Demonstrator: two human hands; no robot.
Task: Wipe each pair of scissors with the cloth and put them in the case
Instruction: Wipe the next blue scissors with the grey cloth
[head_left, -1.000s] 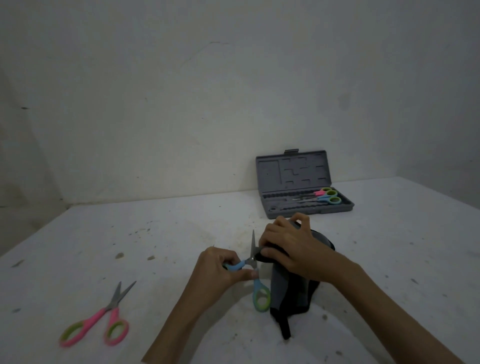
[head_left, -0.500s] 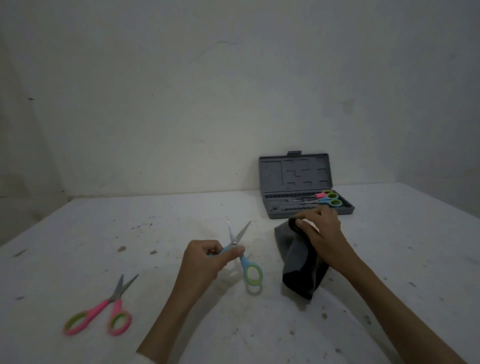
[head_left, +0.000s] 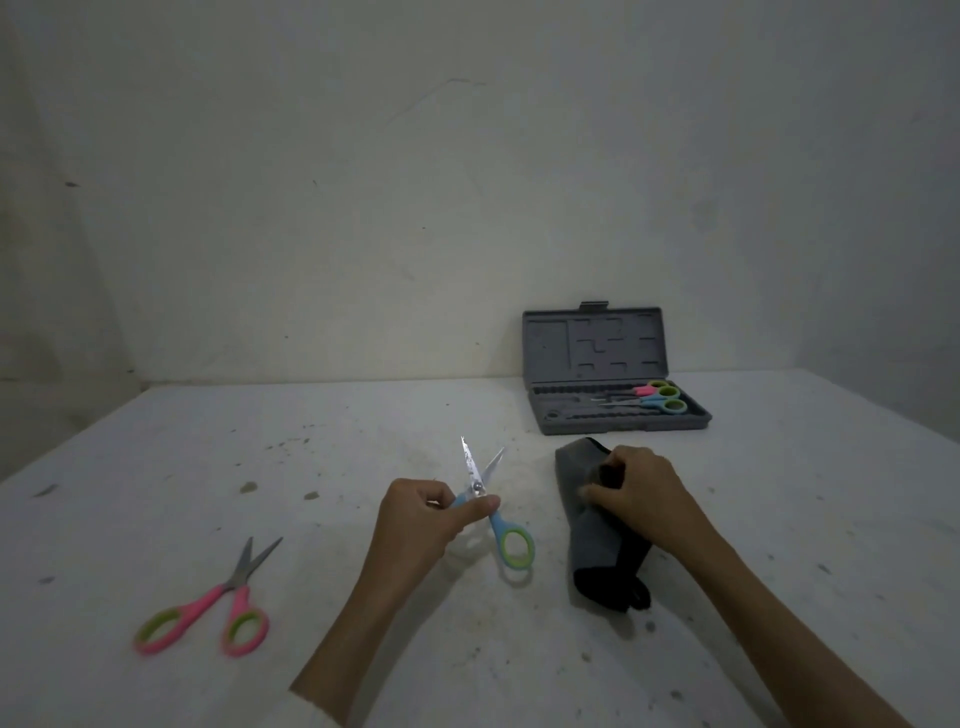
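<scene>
The left hand (head_left: 421, 525) pinches the blue scissors (head_left: 488, 506) by one handle near the pivot, blades apart (tips bare), so they could swing or nick the right hand (head_left: 636, 493) gripping the grey cloth (head_left: 592, 545). Held above the table's middle, their long axis points away and slightly left.

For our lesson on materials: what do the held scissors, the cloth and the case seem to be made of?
Blue scissors: shiny blades, likely steel; smooth matte handles, probably plastic. Cloth: dark grey fabric, soft and matte, creased under the right hand. Case: grey moulded recesses, seemingly hard plastic.
</scene>
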